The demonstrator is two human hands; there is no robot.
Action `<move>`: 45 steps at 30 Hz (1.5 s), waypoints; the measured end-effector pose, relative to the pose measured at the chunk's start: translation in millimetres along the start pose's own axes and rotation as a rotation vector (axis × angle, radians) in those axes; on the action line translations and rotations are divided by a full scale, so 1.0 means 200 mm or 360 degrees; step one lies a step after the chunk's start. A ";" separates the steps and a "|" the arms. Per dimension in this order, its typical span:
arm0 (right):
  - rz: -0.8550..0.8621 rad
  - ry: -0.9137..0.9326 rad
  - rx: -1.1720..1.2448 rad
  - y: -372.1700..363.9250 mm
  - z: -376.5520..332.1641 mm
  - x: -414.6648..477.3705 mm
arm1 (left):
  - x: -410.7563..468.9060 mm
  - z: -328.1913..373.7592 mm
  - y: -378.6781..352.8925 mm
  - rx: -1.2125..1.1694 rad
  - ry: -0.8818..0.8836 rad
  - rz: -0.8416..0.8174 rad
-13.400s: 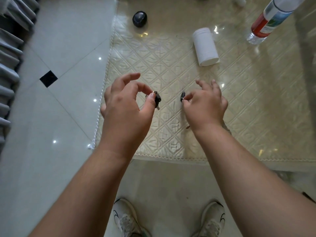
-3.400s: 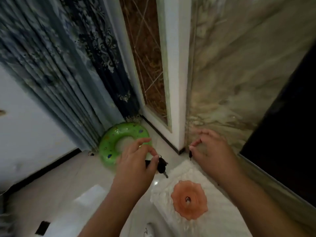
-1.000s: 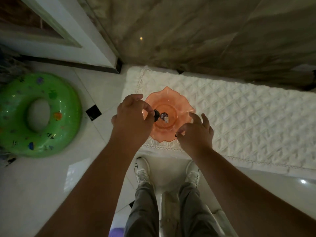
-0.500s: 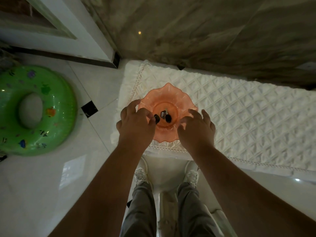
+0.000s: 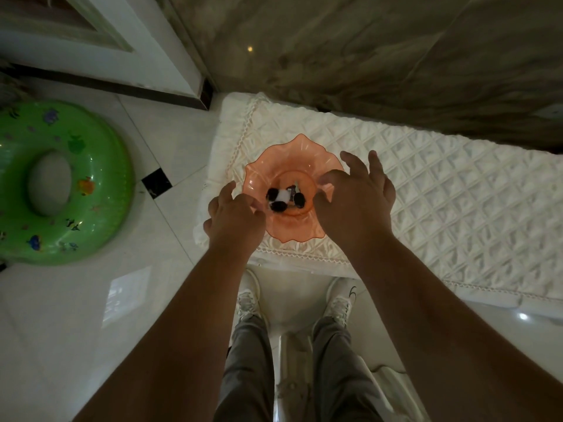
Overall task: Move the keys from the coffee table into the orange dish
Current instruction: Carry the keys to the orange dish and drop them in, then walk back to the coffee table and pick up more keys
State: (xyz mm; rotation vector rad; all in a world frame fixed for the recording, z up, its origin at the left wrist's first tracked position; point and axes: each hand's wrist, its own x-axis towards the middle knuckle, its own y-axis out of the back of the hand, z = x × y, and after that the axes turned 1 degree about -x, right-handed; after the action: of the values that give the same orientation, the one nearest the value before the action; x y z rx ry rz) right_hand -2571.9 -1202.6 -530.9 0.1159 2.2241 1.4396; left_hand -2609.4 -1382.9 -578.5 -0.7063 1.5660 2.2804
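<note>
White quilted cloth (image 5: pixel 441 190) covers the worktop that stands against a marbled wall (image 5: pixel 365 56), and both hands hang over its left end. The left hand (image 5: pixel 234 220) is at the near-left edge of the orange dish (image 5: pixel 292 147), back to the camera, fingers loosely bent with nothing seen in them; their tips are blurred, just beside the dish's hollow. The right hand (image 5: pixel 356 202) is over the dish's right rim, its fingers spread and relaxed, holding nothing.

Between the two hands, the keys (image 5: pixel 285 197) lie in the sunken centre of the dish: several dark heads bunched together, with a pale glare among them that hides the detail. The dish has a wavy, see-through rim and sits on the cloth near the worktop's left corner.

Below the forearms, grey trousers (image 5: pixel 246 360) and a pair of white shoes (image 5: pixel 248 296) stand on the glossy white floor (image 5: pixel 91 315), toes close to the worktop's front edge. Well to the left, a green swim ring (image 5: pixel 100 166) printed with small sea creatures lies flat on the floor, near a white door frame (image 5: pixel 100 35).
</note>
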 end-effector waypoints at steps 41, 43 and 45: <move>0.0836 0.0356 0.0961 2.61 -0.59 -1.10 | -1.71 1.13 2.42 -0.0931 -0.1503 0.0356; 0.0914 0.0293 0.0975 2.67 -0.60 -1.13 | -1.72 1.16 2.48 -0.0881 -0.1608 0.0342; 0.0995 0.0219 0.1006 2.72 -0.62 -1.16 | -1.71 1.19 2.54 -0.0838 -0.1693 0.0286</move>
State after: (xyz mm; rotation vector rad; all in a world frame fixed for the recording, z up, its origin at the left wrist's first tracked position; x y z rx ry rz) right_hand -2525.1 -1141.6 68.5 1.0203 2.8323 0.9531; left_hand -2626.8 -1336.4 76.3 0.5522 0.5448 2.4934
